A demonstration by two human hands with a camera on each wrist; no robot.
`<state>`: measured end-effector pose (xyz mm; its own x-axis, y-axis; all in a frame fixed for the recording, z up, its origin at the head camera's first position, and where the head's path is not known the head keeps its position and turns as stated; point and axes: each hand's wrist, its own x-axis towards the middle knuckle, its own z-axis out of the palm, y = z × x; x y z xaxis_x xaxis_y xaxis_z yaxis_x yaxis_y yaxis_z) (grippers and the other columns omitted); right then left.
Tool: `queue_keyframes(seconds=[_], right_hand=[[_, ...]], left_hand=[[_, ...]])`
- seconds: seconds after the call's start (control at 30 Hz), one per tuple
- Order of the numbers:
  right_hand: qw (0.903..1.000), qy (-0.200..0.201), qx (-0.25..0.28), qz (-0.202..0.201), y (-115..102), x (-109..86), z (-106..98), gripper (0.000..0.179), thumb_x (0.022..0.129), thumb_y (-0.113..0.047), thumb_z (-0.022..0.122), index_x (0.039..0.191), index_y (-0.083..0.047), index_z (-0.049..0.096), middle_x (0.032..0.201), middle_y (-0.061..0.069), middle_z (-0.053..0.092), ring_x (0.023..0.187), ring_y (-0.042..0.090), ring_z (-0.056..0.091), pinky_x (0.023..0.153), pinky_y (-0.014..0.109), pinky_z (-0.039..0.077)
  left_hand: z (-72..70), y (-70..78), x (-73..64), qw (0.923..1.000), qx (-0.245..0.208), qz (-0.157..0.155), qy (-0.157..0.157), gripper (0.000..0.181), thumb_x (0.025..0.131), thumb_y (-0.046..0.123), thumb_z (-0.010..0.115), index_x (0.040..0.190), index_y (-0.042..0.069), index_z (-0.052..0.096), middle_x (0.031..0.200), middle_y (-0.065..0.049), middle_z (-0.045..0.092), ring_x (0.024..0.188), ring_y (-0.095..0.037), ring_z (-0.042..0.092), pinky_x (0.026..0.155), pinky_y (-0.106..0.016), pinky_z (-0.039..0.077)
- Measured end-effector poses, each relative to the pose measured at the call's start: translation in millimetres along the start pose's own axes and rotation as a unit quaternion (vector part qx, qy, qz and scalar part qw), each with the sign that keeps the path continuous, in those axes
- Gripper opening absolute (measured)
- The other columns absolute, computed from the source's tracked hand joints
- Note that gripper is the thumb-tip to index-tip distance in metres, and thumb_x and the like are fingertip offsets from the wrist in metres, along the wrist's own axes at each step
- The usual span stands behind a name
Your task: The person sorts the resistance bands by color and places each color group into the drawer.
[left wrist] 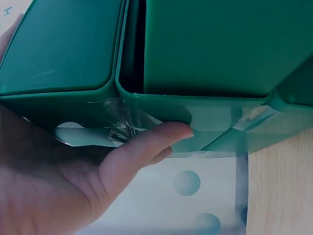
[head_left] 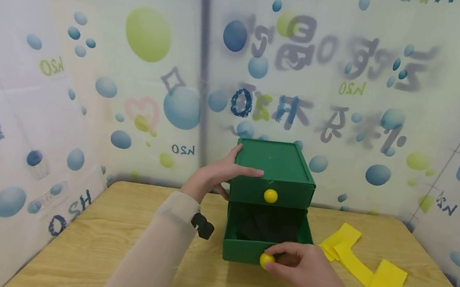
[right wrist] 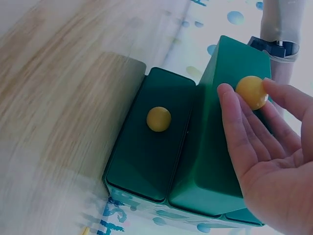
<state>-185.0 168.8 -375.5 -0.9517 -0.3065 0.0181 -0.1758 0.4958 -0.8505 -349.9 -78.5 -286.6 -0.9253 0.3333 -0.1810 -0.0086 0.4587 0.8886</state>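
A green chest of drawers (head_left: 273, 159) stands on the table, with round yellow knobs on its drawer fronts. Its middle drawer (head_left: 237, 250) is pulled out; whether the dark area inside is contents or shadow I cannot tell. My right hand (head_left: 305, 270) pinches that drawer's yellow knob (right wrist: 251, 92) between thumb and fingertips. My left hand (head_left: 226, 169) lies over the chest's upper left edge, one digit along the top, others down the side. In the right wrist view, a closed lower drawer (right wrist: 146, 147) with its own knob shows; the head view hides it. The upper drawer (head_left: 250, 190) is closed.
Several folded yellow pieces (head_left: 386, 285), cloth or paper, lie on the wooden table (head_left: 125, 241) right of the chest. Behind, a pale patterned curtain (head_left: 91, 67) hangs close to the table's back edge. Clear tape (left wrist: 124, 120) runs across the chest's side.
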Motion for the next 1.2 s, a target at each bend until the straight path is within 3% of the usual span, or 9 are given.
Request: queue_keyframes(seconds=[0.27,0.47,0.63,0.87,1.2], right_hand=[[0.9994,-0.005,0.029,0.019,-2,13.1,-3,0.033,0.090,-0.032,0.087,0.114,-0.011,0.081,0.098,0.005,0.082,0.085,0.023,0.076,0.079,0.041,0.067],[0.9989,-0.002,0.046,0.009,1,26.8,-6,0.033,0.093,-0.029,0.085,0.116,-0.006,0.080,0.092,0.006,0.081,0.081,0.024,0.074,0.078,0.041,0.067],[0.9981,0.018,0.058,0.010,1,38.3,-6,0.032,0.093,-0.028,0.084,0.116,-0.005,0.080,0.092,0.005,0.081,0.080,0.021,0.075,0.080,0.039,0.067],[0.9967,0.046,0.065,0.015,1,55.0,-6,0.030,0.094,-0.023,0.084,0.116,-0.004,0.080,0.098,0.014,0.082,0.078,0.020,0.074,0.081,0.040,0.068],[0.9924,0.101,0.068,0.017,5,78.7,-3,0.028,0.095,-0.024,0.081,0.115,-0.005,0.079,0.100,0.009,0.082,0.086,0.027,0.078,0.081,0.038,0.068]], left_hand=[[0.6,-2.7,0.4,0.9999,-0.011,0.001,-0.005,0.125,0.084,0.060,0.085,0.167,0.054,-0.008,0.182,-0.005,0.006,0.161,-0.045,0.029,0.087,-0.062,0.064],[0.3,-4.0,0.1,0.9998,-0.017,-0.003,-0.008,0.126,0.084,0.060,0.086,0.166,0.054,-0.008,0.182,-0.005,0.005,0.161,-0.045,0.028,0.087,-0.063,0.064],[0.0,-2.5,-1.5,0.9998,-0.014,0.001,-0.010,0.125,0.084,0.060,0.085,0.166,0.054,-0.009,0.182,-0.005,0.005,0.160,-0.046,0.030,0.089,-0.064,0.063],[-1.1,-1.6,-1.3,0.9999,-0.009,-0.001,-0.007,0.126,0.084,0.061,0.085,0.166,0.053,-0.009,0.181,-0.005,0.007,0.160,-0.045,0.031,0.089,-0.063,0.063],[-0.8,-2.1,-0.7,0.9998,-0.017,0.001,-0.009,0.126,0.084,0.060,0.086,0.166,0.054,-0.009,0.181,-0.006,0.006,0.161,-0.044,0.028,0.086,-0.062,0.064]])
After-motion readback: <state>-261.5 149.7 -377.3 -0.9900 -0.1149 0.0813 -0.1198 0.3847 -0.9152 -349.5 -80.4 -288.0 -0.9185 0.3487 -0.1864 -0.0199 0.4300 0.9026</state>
